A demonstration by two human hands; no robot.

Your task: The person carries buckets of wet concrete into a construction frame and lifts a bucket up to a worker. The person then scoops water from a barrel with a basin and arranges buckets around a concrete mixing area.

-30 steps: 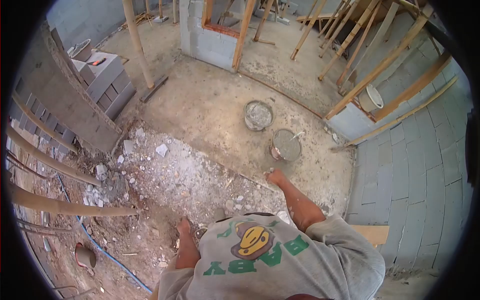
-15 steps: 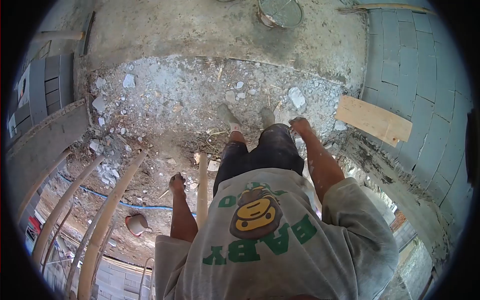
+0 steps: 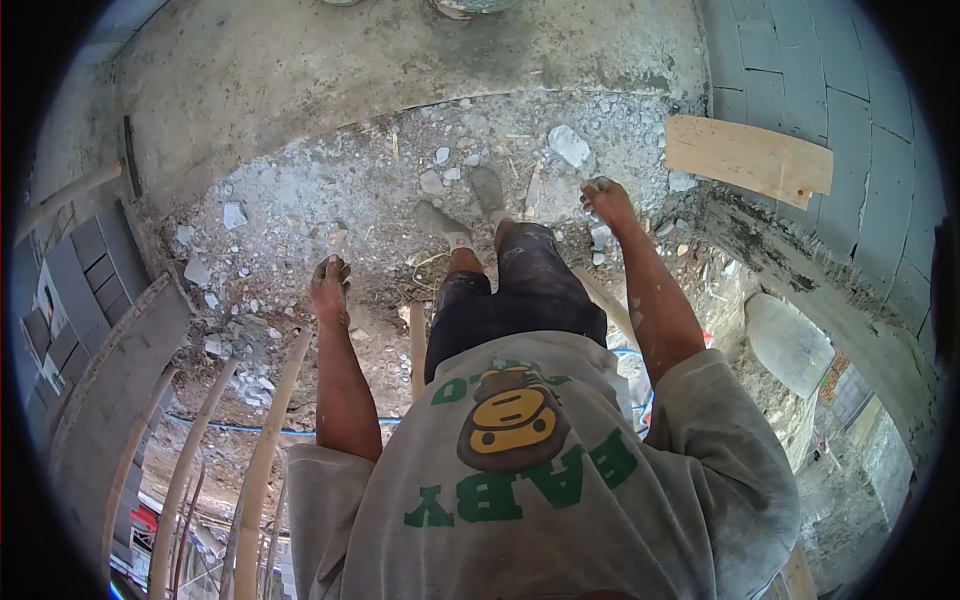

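Note:
My left hand [image 3: 331,288] hangs over the rubble at the left, its fingers loosely bent and a little apart, with nothing seen in it. On the other side, my right hand [image 3: 608,201] is held out above the debris, fingers half curled and apart, also with nothing visible in it. A pale chunk of rubble [image 3: 569,146] lies beyond the right hand. Between the hands, my dusty feet [image 3: 440,225] stand on the broken ground. Neither hand touches anything that I can make out.
A wooden board [image 3: 748,158] lies at the right beside the grey block wall [image 3: 870,150]. Bamboo poles [image 3: 270,450] rise at the lower left. A bucket [image 3: 472,8] is cut off at the top edge, on the concrete floor [image 3: 300,80]. A blue hose [image 3: 240,429] crosses the ground.
The view has tilted down, so the buckets have slid to the top edge. My left hand has swung forward, and my right hand is farther out from my body.

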